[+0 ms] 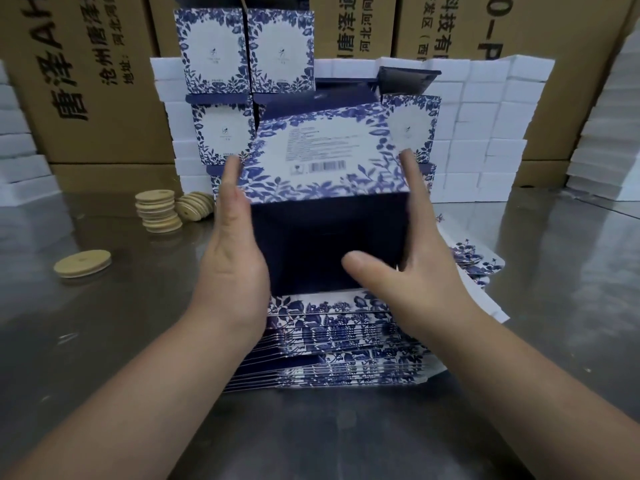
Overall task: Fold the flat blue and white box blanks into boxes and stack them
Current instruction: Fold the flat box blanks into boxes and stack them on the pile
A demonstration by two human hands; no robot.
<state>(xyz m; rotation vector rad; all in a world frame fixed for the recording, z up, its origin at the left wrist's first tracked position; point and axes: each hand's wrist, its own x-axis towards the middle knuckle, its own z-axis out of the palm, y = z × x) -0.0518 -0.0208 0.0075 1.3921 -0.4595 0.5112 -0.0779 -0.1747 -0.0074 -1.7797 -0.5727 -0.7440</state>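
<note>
A half-formed blue and white box (322,161) is held up between both hands above the pile of flat blanks (332,341). Its barcode panel faces me, and the dark blue inside (311,244) opens toward me. My left hand (232,251) presses flat against the box's left side, fingers straight. My right hand (412,258) presses the right side, with its thumb reaching over the dark opening. Finished boxes (242,53) are stacked behind, in two rows.
Round wooden lids (157,211) are piled at the left, with one loose lid (82,263) nearer me on the shiny metal table (104,341). White foam blocks (485,133) and brown cartons (86,81) wall off the back.
</note>
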